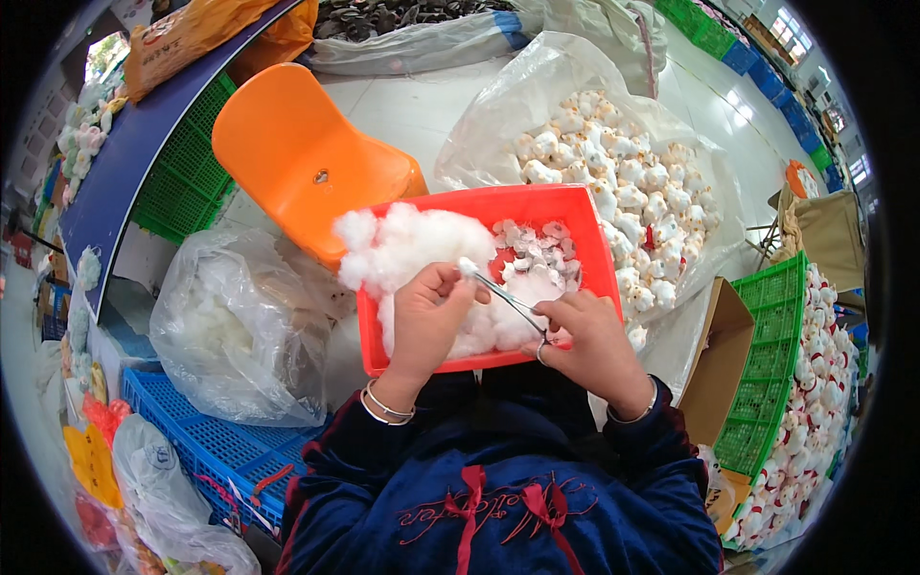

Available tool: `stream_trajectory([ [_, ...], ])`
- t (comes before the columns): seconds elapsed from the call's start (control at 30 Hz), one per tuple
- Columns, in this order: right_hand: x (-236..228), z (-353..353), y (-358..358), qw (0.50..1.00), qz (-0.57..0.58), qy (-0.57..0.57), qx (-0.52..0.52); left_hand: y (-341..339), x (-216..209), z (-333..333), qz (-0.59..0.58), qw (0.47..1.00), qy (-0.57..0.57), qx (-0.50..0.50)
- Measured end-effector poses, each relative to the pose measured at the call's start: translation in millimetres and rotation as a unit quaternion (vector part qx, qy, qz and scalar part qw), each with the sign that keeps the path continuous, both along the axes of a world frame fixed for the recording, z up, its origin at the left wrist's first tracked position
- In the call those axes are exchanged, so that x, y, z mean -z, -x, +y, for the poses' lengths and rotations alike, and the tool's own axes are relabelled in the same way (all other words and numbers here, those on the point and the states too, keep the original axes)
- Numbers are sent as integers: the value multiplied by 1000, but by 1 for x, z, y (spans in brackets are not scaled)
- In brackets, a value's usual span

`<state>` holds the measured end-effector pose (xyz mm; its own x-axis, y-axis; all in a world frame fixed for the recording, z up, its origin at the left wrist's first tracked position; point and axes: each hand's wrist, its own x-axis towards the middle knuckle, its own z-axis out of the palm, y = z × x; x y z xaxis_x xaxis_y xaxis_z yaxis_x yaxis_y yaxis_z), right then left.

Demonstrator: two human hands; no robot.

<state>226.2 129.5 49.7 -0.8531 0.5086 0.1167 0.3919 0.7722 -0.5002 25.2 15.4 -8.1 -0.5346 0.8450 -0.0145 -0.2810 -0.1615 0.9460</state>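
Note:
My right hand grips the ring handles of metal forceps, a finger through one loop. The forceps point up and left toward my left hand, whose fingers are pinched at the tip around a small white fluffy piece. Whether it is a tuft of stuffing or a small plush part, I cannot tell. Both hands are above a red plastic tray. White fibre stuffing heaps over the tray's left side, and small pale grey-white pieces lie piled at its right.
An orange plastic chair stands behind the tray. To the right, a clear plastic bag holds many small white plush pieces. A bag of stuffing sits on a blue crate at left. Right are a cardboard box and green crate.

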Motion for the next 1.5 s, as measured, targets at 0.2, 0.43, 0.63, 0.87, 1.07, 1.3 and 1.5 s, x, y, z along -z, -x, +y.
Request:
stream_trajectory([
  [0.2,-1,5,-2,1000,12,-17,17,2,-7,1,-125,991,-22,39],
  [0.43,3,-1,2,999,5,-35,18,-1,-9,1,-102,995,-19,14],
  [0.63,4,-3,3,1000,7,21,12,-10,-7,2,13,1000,5,-21],
  [0.87,9,5,-4,998,27,50,29,5,4,-3,184,976,75,94],
  [1.07,-12,16,-16,995,-64,-72,-10,26,-14,-7,93,985,101,103],
  [1.3,-20,14,-15,994,-60,-92,-25,18,-9,-4,16,993,67,95],
  [1.5,-19,17,-20,996,-39,-75,-4,20,-1,-7,-52,995,55,67],
])
